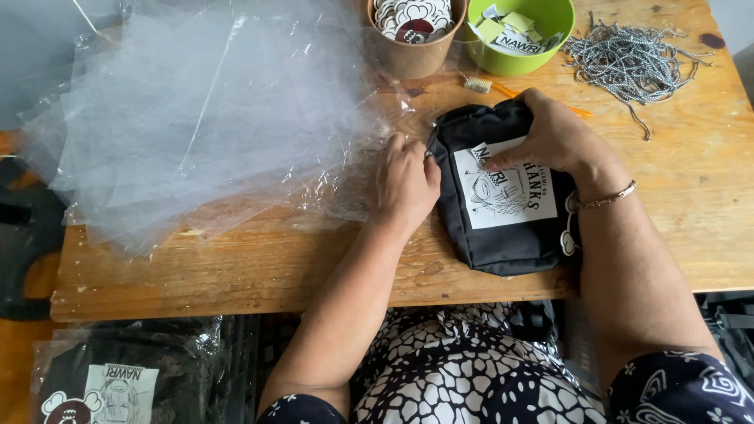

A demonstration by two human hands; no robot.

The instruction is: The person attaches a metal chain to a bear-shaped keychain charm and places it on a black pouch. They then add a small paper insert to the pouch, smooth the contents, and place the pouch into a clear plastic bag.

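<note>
Below the near table edge (236,302), a bagged black pouch (118,377) lies at lower left, well apart from the work. On the wooden top, the black pouch (495,235) with its white printed card (506,192) sits just inside that edge, bare wood open to its right. Left hand (407,182) rests curled against the pouch's left side, fingers pressed at its edge. Right hand (554,137) lies over the top corner, fingers spread on card and fabric. Clear plastic bags (196,118) crowd the left. Beyond stand a brown paper cup (416,47), a green bowl (522,47), a small brush (479,84) and grey cords (628,59).
</note>
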